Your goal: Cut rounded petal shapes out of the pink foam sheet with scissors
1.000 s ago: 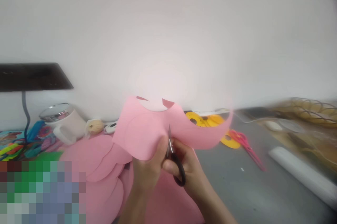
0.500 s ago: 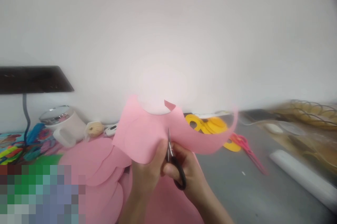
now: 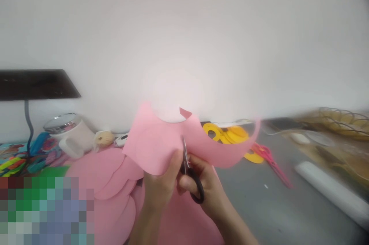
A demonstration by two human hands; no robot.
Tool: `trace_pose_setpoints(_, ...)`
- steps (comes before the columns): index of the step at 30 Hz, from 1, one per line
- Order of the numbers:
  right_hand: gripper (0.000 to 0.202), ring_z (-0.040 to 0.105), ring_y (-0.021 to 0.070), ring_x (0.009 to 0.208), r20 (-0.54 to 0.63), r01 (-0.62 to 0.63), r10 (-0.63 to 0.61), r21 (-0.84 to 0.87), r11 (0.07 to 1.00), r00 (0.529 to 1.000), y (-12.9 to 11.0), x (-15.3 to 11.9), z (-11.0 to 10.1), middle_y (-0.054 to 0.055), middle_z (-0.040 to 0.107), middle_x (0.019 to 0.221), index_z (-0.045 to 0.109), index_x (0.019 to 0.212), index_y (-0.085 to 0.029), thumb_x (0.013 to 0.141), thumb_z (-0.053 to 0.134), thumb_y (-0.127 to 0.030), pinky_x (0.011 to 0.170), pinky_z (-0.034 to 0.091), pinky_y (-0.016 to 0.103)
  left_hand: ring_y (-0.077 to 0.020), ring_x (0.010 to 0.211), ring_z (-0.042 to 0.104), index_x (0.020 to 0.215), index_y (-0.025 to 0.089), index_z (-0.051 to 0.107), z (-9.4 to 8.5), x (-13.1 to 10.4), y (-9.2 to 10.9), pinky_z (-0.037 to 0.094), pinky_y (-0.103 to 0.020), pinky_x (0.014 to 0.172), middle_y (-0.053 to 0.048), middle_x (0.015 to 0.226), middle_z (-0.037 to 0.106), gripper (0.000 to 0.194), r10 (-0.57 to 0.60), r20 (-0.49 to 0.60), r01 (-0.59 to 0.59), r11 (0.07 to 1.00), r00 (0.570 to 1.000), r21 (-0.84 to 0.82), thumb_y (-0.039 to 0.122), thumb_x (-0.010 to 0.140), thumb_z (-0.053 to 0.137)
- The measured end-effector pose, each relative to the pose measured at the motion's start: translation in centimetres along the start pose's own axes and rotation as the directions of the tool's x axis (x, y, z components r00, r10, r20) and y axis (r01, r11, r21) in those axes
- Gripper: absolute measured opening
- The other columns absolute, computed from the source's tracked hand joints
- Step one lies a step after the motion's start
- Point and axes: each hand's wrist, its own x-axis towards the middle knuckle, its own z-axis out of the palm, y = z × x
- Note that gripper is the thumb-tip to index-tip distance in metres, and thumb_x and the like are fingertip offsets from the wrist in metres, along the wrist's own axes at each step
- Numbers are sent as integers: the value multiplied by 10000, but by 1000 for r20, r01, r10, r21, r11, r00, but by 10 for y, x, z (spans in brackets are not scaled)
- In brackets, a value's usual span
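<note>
A pink sheet (image 3: 155, 145) with a curved top edge is held up in front of me, its right part trailing off in a curling strip. My left hand (image 3: 164, 183) pinches its lower edge, thumb on the near face. Black-handled scissors (image 3: 196, 186) are in my right hand (image 3: 201, 177), fingers in the loops. Their blades point up against the sheet, just right of my left thumb, and look nearly closed. More pink paper (image 3: 184, 218) lies below my hands, and pink rounded pieces (image 3: 95, 172) are piled to the left.
Yellow rings (image 3: 211, 131) and pink scissors (image 3: 272, 164) lie on the grey table (image 3: 248, 206) to the right, near a white roll (image 3: 328, 189). At the left stand a white mug (image 3: 75, 139) and a dark panel (image 3: 37, 83) with a cable. A wall rises behind.
The scissors' blades look slightly more closed, and their handle has shifted a little. Both hands keep hold in nearly the same place. The whole view has moved very slightly.
</note>
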Motion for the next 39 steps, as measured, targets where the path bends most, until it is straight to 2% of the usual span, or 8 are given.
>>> trace_pose_setpoints(7,328,471,90,470,21,8,-9,17,1000,1000,2,-2,3,-52,535,569,579,755,-190,650,817,-389,456,399,199,-100,408,499,611,190,550,1,3,-2,406,-201,343,52,487,526,243,74,-69,-79,993,995,-84,335,661,738)
trace_pose_setpoints(10,343,482,105,521,25,13,-14,11,1000,1000,2,-1,4,-54,513,578,575,765,-194,659,818,-412,490,424,209,-103,401,490,632,190,551,1,3,-3,380,-206,315,53,488,519,261,66,-95,-72,996,993,-60,356,661,750)
trace_pose_setpoints(12,357,485,114,569,12,37,-37,4,999,999,1,-1,4,-49,509,606,574,759,-195,654,825,-426,534,443,219,-120,470,553,669,188,579,2,2,-2,427,-208,364,43,537,565,233,74,-115,-78,996,991,-36,328,646,764)
trace_pose_setpoints(16,390,470,121,631,-16,72,-72,-13,997,997,0,-1,1,-33,510,688,582,765,-190,632,838,-453,566,424,223,-153,601,638,744,180,643,4,1,-2,523,-240,515,5,644,662,172,141,-88,-144,989,986,-24,302,666,736)
trace_pose_setpoints(20,394,461,137,634,4,58,-58,-10,998,998,1,-1,-1,-36,490,646,584,782,-193,643,828,-470,568,410,243,-164,565,621,691,191,620,2,4,-5,527,-274,527,15,550,612,153,168,-76,-171,985,983,-26,295,674,730)
trace_pose_setpoints(26,391,400,115,579,-11,18,-18,-2,1000,1000,1,-1,-1,-50,457,618,576,750,-193,615,842,-446,547,393,241,-113,404,514,604,203,567,-2,7,-6,448,-235,397,48,446,537,192,165,-19,-166,986,986,-26,254,653,745)
trace_pose_setpoints(32,375,477,132,586,8,17,-17,5,1000,1000,-3,-1,1,-37,496,615,550,712,-200,621,825,-437,541,437,248,-104,359,479,591,197,547,2,2,1,377,-227,305,49,450,518,221,112,-40,-113,993,993,-26,303,687,716)
trace_pose_setpoints(39,358,465,127,549,17,-1,1,-8,1000,1000,-4,-2,2,-38,505,594,532,711,-206,632,802,-426,520,443,255,-112,306,447,587,218,521,3,1,4,362,-238,240,71,416,482,230,60,-10,-60,994,998,-91,289,664,725)
